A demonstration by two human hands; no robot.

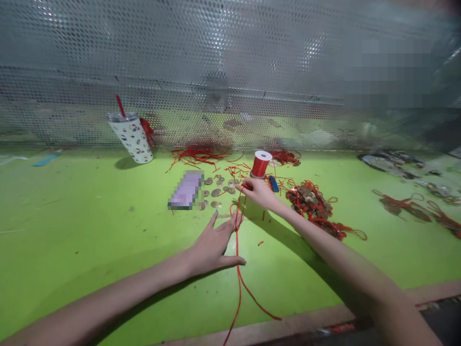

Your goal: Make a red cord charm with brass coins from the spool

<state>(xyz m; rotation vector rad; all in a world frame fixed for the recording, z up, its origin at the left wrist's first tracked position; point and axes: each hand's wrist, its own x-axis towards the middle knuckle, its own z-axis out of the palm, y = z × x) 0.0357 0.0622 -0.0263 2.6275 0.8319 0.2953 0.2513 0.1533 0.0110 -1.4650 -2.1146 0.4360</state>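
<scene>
Nearest to you, the red cord splits into two loose tails, one slanting right across the green surface, the other running down past its near edge. The cord's long axis points almost straight away from you, between your two hands: it passes just right of your left hand at mid-length, while your right hand is at its far end, so each hand is near a different stretch. Your left hand is spread low over the surface, thumb and fingers apart, with the cord crossing by the fingertips; you cannot tell from here whether they press it. Your right hand has its fingers drawn together, pinching the cord's upper part. Just beyond your left fingertips lie loose coins, with a blurred-out purple slab to their left. Right of your right hand sits a heap of corded coins, and nearer that hand a small blue object. Behind your right hand stands a spool, wound with red thread. Farther left, the lidded tumbler leans in view with a red straw; its contents are hidden. A perforated screen closes off the back.
</scene>
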